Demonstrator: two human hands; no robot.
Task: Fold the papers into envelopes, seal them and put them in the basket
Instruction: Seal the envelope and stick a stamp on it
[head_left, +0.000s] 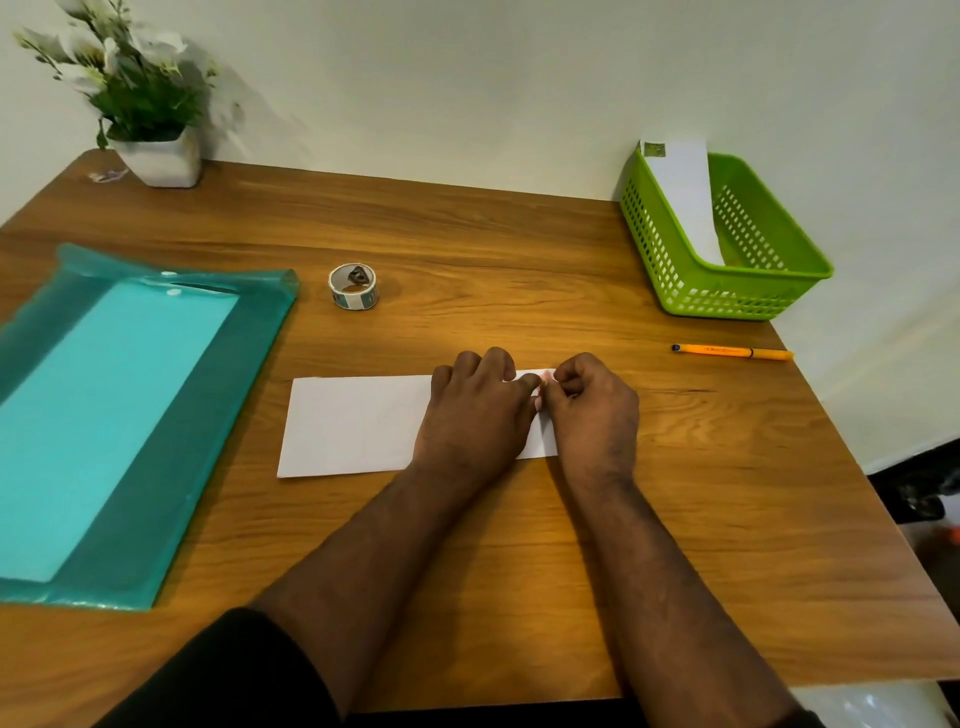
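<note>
Progress looks partial: one white finished envelope (683, 197) leans in the green plastic basket (748, 291), while both hands, left (475, 415) and right (589, 410), pinch the right end of a folded white paper (353, 423) lying unsealed on the wooden tabletop (519, 249).

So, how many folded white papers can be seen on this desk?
2. One folded paper lies flat on the table under both hands; one envelope stands leaning in the green basket. More sheets may be hidden in the teal folder.
</note>
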